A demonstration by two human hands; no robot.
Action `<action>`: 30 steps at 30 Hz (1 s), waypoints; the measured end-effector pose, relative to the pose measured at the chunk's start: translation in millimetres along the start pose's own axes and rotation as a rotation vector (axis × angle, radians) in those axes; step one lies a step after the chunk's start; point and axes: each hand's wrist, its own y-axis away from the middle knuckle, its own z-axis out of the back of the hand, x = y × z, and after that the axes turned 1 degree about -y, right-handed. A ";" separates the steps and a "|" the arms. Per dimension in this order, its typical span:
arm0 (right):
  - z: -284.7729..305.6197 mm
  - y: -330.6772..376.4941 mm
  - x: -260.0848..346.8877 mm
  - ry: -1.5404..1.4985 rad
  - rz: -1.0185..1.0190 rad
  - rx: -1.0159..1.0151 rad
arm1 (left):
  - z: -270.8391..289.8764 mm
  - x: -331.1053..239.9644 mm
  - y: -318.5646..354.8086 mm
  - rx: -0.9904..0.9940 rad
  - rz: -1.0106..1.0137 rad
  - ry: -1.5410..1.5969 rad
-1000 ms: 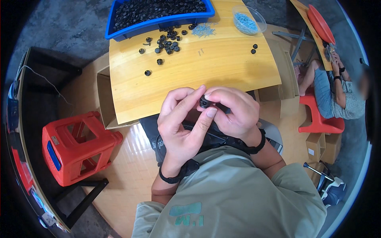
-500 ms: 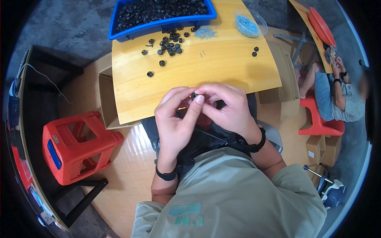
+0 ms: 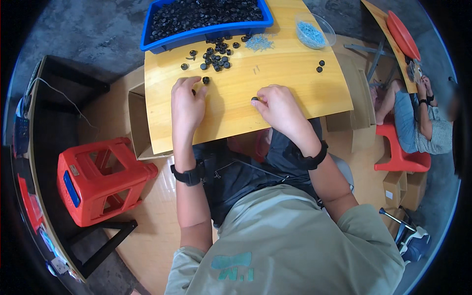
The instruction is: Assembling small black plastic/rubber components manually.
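My left hand (image 3: pixel 186 104) rests on the wooden table (image 3: pixel 275 83), its fingertips on a small black round part near the loose pile of black parts (image 3: pixel 216 56). My right hand (image 3: pixel 276 107) lies near the table's front edge and pinches a small black part (image 3: pixel 254 99) between thumb and fingers. A blue tray (image 3: pixel 206 17) full of the same black parts stands at the back. Pale blue small pins lie scattered (image 3: pixel 258 43) beside a clear bowl (image 3: pixel 314 30) holding more of them.
Two black parts (image 3: pixel 320 65) lie apart at the right. A cardboard box (image 3: pixel 135 120) sits under the table's left side and a red plastic stool (image 3: pixel 98 179) stands at my left. Another person (image 3: pixel 418 113) sits on a red chair at the right.
My hands were together over my lap, working one black part. They have separated and moved forward onto the table, the left toward the pile, the right holding the part.
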 end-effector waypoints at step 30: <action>16.2 -3.3 20.4 -0.667 0.028 -0.063 | -6.7 -41.7 27.8 0.338 0.304 1.187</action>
